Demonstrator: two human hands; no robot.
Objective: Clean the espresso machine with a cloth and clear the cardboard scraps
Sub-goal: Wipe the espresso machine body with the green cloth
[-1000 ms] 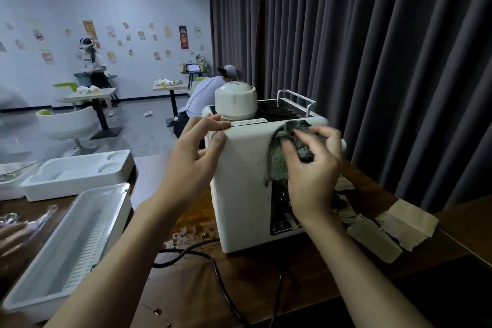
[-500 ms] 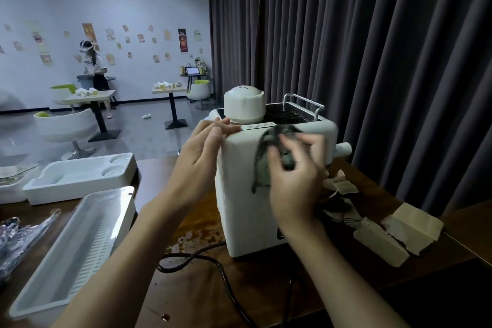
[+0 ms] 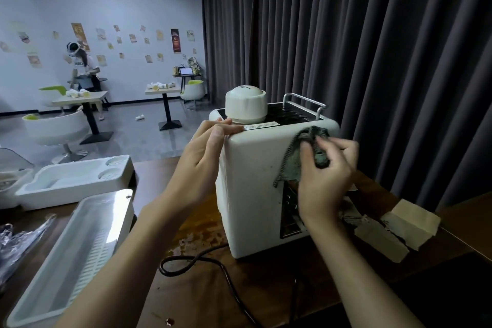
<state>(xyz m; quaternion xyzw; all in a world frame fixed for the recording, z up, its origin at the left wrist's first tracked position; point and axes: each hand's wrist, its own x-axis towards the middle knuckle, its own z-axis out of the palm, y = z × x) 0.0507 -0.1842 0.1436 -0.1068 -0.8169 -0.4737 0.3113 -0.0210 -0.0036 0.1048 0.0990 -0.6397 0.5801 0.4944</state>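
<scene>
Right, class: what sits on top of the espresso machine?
A white cap, a metal rail and a dark grille. The left hand rests on the near edge; the cloth covers one corner. The cap hides the grille behind it.

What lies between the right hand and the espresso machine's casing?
A dark green cloth, which the right hand grips and presses to the espresso machine near its top edge; the head view shows it.

the only camera sits on my head, wide-angle, facing forward and down. it looks from close above my left hand [image 3: 202, 160], right hand [image 3: 326, 178] and the espresso machine [image 3: 253, 194].
</scene>
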